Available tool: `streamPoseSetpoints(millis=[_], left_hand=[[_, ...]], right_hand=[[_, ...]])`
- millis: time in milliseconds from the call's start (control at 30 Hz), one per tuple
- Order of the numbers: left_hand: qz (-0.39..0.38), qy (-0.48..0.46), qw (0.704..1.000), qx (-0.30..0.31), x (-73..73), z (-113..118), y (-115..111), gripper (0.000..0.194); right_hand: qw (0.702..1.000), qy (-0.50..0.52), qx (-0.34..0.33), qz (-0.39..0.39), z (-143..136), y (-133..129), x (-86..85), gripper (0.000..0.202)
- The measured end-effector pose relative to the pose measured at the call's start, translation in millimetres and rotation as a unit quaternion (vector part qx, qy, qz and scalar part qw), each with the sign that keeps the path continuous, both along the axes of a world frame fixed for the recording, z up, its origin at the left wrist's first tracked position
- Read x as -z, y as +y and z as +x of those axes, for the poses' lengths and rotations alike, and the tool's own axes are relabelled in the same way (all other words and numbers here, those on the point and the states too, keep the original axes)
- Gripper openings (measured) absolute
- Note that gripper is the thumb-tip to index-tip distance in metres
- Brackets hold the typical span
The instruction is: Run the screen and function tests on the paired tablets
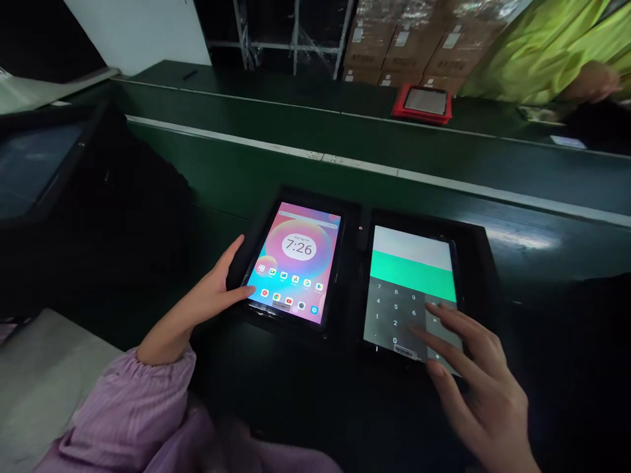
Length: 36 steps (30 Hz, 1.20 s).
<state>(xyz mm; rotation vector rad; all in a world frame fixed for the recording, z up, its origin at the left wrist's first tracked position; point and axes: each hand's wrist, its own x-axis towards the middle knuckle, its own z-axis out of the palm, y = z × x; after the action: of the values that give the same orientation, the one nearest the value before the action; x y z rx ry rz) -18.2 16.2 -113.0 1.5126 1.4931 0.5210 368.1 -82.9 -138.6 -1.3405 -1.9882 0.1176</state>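
Two tablets lie side by side in front of me in black holders. The left tablet [290,263] is lit, showing a colourful home screen with a clock at 7:26 and rows of icons. My left hand [217,286] is at its left side, thumb tip on the lower left corner of the screen and index finger stretched along the black holder; its other fingers are hidden. On the right tablet [394,312] is a grey calculator keypad below a green band. Over its lower right part hovers my right hand [476,381], fingers spread; whether a fingertip touches the glass I cannot tell.
Beyond a pale rail [323,156], a red case with a tablet [426,102] rests on the dark green bench. A person in yellow [522,59] is at the far right. Wrapped cartons [414,46] stand behind. A dark-framed screen [37,161] is at left.
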Motion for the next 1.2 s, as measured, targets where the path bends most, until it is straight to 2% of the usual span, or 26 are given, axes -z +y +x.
streamPoseSetpoints(millis=[133,300,433,533,633,733,833,1033,1200], left_hand=[[0.008,0.003,1.0,-0.023,4.4,0.9,1.3,0.111],[-0.028,-0.053,0.994,-0.091,-3.3,2.7,6.5,0.1],[-0.103,-0.108,0.976,-0.158,-15.0,12.3,22.8,0.098],[-0.099,-0.167,0.967,-0.165,-18.1,21.0,40.0,0.09],[-0.085,-0.255,0.945,-0.184,-8.8,23.4,54.3,0.081],[-0.064,-0.32,0.902,-0.282,7.6,20.4,63.0,0.061],[-0.022,-0.324,0.88,-0.348,17.4,19.2,67.5,0.042],[-0.038,-0.276,0.891,-0.357,10.1,25.2,74.5,0.035],[-0.032,-0.238,0.88,-0.41,3.4,33.4,76.5,0.028]], right_hand=[[1.0,0.006,0.01,0.001,-1.1,-1.4,1.7,0.029],[0.996,0.055,0.059,-0.022,6.9,1.3,-5.5,0.027],[0.996,-0.036,0.079,-0.035,28.6,29.8,-20.1,0.027],[0.988,-0.082,0.13,-0.017,41.2,59.4,-20.7,0.038],[0.979,-0.055,0.189,0.048,42.1,76.8,-10.8,0.041],[0.979,-0.052,0.19,0.045,37.6,78.3,-0.7,0.038],[0.98,-0.062,0.189,0.025,35.0,75.3,3.7,0.037],[0.982,-0.091,0.168,0.003,35.5,76.8,5.0,0.035],[0.965,-0.095,0.242,0.032,34.1,75.6,3.5,0.039]])
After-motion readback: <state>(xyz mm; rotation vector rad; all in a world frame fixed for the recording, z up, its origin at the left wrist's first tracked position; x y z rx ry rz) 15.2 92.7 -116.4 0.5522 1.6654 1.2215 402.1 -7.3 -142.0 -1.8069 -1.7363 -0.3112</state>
